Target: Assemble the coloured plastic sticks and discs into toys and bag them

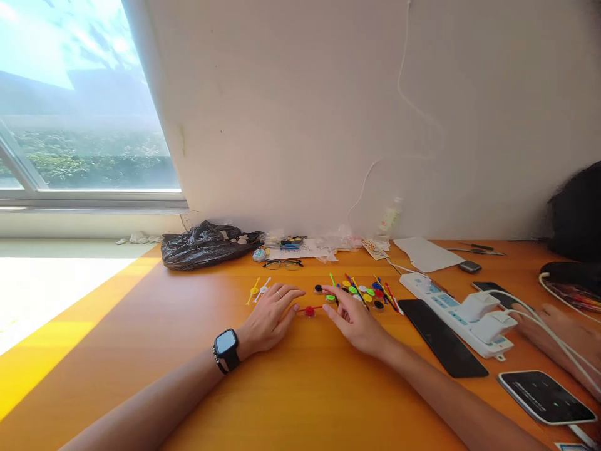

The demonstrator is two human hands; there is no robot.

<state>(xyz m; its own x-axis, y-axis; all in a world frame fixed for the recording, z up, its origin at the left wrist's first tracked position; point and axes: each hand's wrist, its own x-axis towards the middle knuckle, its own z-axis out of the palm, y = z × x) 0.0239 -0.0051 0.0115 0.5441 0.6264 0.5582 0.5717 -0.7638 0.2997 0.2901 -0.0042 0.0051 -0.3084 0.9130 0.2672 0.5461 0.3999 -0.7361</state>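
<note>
A red arrow-shaped spinner with a round red middle (309,311) lies flat on the wooden table between my hands. My left hand (271,318) rests palm down with fingers stretched; its thumb tip is at the spinner's left end. The fingers of my right hand (353,321) are apart, with the thumb at the right end and the index fingertip beside a small black round piece (318,289). Whether the thumbs touch the spinner I cannot tell. Beyond my left hand lie a yellow arrow spinner (254,291) and a white arrow spinner (265,289). Coloured round pieces (367,299) and arrows are piled behind my right hand.
Along the wall are a black plastic bag (206,246), glasses (284,264) and a white sheet (425,252). To the right lie a black phone (441,338), a white power strip (462,326) with chargers, and a black-topped device (547,398). Another person's hand (547,332) is there.
</note>
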